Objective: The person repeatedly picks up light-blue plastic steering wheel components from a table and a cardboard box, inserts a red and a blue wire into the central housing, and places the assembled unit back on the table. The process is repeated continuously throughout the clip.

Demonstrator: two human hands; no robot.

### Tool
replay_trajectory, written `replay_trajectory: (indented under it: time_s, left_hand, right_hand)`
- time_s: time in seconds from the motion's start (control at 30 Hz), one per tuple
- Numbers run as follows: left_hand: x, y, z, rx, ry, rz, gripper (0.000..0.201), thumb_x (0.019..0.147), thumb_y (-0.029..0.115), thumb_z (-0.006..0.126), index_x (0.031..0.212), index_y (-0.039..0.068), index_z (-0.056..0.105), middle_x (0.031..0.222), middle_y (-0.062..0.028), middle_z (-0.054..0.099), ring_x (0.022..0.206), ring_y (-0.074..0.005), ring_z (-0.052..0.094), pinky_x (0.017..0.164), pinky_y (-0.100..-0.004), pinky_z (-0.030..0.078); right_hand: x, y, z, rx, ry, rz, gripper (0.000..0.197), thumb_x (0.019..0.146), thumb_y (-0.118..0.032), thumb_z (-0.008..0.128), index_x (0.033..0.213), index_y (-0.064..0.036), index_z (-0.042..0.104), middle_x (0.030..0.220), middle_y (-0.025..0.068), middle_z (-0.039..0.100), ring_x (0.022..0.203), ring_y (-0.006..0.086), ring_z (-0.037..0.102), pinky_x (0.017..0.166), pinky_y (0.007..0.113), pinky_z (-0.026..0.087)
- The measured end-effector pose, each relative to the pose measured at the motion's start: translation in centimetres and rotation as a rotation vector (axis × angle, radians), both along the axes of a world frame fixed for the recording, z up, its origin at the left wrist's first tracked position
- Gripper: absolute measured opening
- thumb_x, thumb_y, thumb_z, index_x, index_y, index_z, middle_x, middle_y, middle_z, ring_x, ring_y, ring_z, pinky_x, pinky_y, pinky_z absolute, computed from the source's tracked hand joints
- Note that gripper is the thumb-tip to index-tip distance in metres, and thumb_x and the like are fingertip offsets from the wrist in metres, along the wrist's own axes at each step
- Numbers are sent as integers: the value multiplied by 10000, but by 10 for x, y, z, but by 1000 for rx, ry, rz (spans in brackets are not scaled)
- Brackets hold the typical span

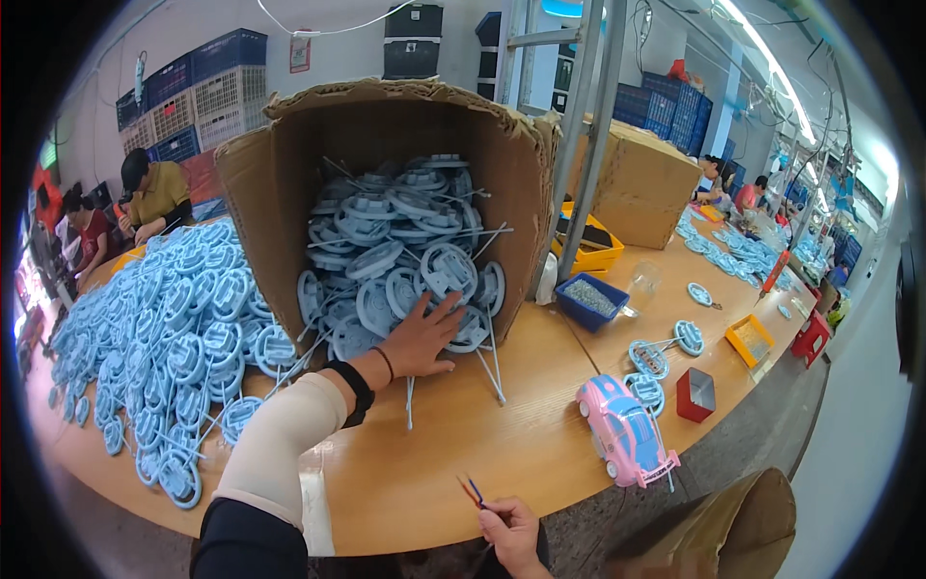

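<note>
My left hand (422,340) reaches to the mouth of a cardboard box (253,193) that lies on its side on the table. Its fingers are spread over the light blue round plastic parts (376,259) piled inside, touching the ones at the front. Thin pale stems stick out from several of these parts. Low in front of the table edge, my right hand (511,534) pinches a thin two-pronged item (472,492), dark and orange, pointing up to the left. Its exact kind is unclear, and its lower end is hidden by the fingers.
A large heap of similar blue parts (183,338) covers the table's left side. On the right are a pink toy car (625,431), a blue tray of small metal pieces (590,298), a red box (695,395) and a yellow tray (749,342). Co-workers sit farther back.
</note>
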State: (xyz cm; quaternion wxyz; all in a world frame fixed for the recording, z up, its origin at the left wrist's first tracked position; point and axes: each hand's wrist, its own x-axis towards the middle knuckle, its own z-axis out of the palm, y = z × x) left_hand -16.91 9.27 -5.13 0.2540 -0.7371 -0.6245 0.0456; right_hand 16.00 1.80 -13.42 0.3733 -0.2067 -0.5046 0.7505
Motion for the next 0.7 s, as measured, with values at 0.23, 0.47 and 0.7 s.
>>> replay_trajectory:
  time_s: [0.23,0.47,0.7]
  left_hand:
    - [17,-64,-10,-73,-104,-186,396,774,309,631,1066,47,576,1269,-109,468,1298,-272,303,960,-506,342]
    - [41,-92,5,191,-382,-256,319,742,159,669,1030,70,566,1112,-107,545,977,-293,571,717,-363,502]
    - [68,-67,8,241,-604,325,616,763,438,629,1221,47,494,1266,-179,423,967,-362,553,778,-417,496]
  right_hand:
    - [-3,1,3,-9,49,47,109,835,-28,642,925,-15,583,696,13,579,556,32,484,472,172,361]
    - [-6,2,3,13,21,75,100,841,-29,634,926,-12,585,726,6,583,605,38,502,520,174,378]
    - [-4,1,6,8,31,67,93,842,-35,634,921,-11,592,730,-2,581,606,32,496,521,173,371]
